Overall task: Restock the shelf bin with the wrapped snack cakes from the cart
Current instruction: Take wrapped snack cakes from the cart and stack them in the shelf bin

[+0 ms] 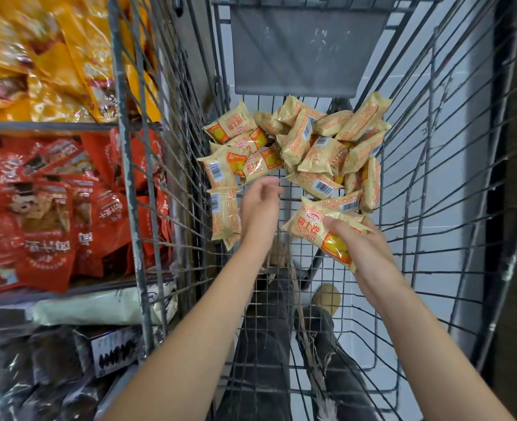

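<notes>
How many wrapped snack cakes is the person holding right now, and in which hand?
1. The right hand grips one snack cake above the cart; the left hand holds none. More could be hidden under the right palm.

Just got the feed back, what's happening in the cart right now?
A person is reaching into the wire cart with both hands. The right hand grips one wrapped snack cake; the left hand is empty and hovers over the pile of cakes still at the far end of the cart. The shelf on the left holds red and yellow packets.
</notes>
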